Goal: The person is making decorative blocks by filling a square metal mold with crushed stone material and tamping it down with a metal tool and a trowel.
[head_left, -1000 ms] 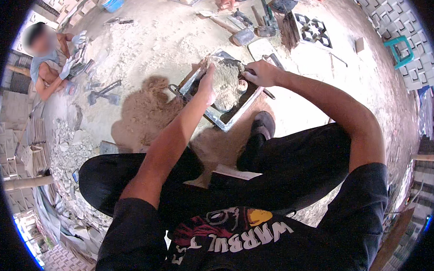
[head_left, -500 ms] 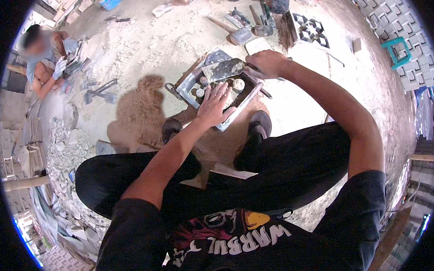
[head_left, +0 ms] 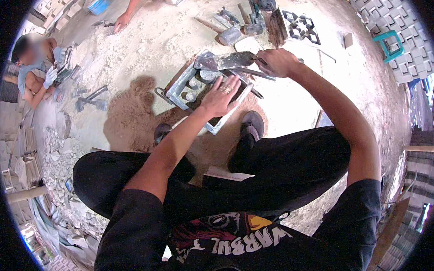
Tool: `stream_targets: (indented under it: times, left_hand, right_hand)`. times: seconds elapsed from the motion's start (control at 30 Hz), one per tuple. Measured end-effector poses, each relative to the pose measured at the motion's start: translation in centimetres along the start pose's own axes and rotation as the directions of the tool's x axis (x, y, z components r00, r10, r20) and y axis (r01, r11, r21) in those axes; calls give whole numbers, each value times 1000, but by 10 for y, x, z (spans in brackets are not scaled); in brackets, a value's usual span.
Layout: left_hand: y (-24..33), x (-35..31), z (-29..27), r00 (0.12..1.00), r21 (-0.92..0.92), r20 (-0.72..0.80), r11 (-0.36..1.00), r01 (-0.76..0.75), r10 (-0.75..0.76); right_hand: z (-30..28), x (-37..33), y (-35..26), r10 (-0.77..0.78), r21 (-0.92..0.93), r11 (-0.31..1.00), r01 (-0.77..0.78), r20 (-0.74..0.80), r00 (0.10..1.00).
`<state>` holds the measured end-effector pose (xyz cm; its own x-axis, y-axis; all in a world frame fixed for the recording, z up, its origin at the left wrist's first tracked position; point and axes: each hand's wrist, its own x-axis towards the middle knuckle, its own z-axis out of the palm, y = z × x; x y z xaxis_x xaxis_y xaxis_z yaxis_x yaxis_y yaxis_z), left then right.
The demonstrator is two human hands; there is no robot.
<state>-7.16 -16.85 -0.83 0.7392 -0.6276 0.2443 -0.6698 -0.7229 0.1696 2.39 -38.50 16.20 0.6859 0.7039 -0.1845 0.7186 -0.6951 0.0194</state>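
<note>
A rectangular mould [head_left: 177, 99] with a pale rim and round plugs inside sits on the ground in front of my feet. My left hand [head_left: 222, 94] rests over its right part, fingers spread, pale crumbs stuck to the back; what lies under the palm is hidden. In my right hand [head_left: 278, 62] is the handle of a trowel [head_left: 234, 60]. Its flat, smeared blade points left across the mould's far edge, near a grey plate-like piece [head_left: 205, 63]. One rounded plug [head_left: 191, 96] shows left of my left fingers.
Beyond the mould lie a mallet [head_left: 229, 36] and several other tools. A patterned openwork block [head_left: 300, 26] stands farther right, and a teal stool [head_left: 389, 47] by the stacked blocks. A gloved co-worker [head_left: 37, 70] squats at left; another person's hand [head_left: 122, 22] reaches the ground.
The trowel blade has moved from over the plugs toward the mould's far edge. My left hand stays spread over the mould. Another person's arm has come in at the top left.
</note>
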Motion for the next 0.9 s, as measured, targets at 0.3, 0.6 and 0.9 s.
stream_targets:
  times: [0.3, 0.6, 0.9]
  left_hand:
    - [-9, -20, -10, 996, -23, 77, 999, -39, 40]
    - [-30, -56, -18, 973, 101, -52, 968, 228, -224]
    - [-16, -59, -19, 949, 32, -40, 949, 313, -312]
  right_hand:
    - [2, -4, -8, 81, 17, 996, -84, 139, 987]
    - [26, 11, -20, -43, 3, 999, 43, 75, 996]
    - [23, 14, -29, -87, -49, 995, 90, 65, 994]
